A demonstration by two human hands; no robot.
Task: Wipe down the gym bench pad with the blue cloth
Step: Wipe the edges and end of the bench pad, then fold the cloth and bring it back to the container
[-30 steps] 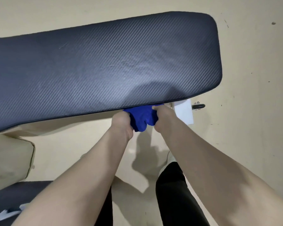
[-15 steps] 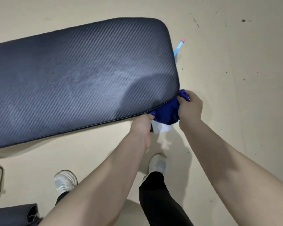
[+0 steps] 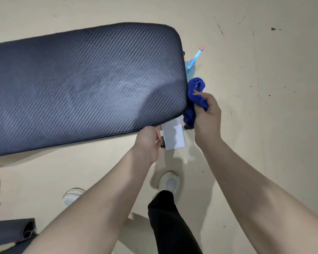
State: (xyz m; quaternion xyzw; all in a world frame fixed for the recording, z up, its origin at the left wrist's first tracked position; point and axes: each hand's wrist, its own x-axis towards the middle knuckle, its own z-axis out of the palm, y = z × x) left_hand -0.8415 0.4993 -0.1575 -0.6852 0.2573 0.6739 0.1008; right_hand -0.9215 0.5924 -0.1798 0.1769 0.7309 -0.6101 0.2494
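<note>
Right hand [image 3: 206, 114] around blue cloth [image 3: 195, 92]

No text, label, brand, number or sign can be read on anything in view.

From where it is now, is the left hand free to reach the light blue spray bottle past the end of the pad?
Probably not directly: the left hand sits under the near edge of the dark textured bench pad, and the right hand, gripping the bunched blue cloth, lies between it and the light blue spray bottle.
</note>
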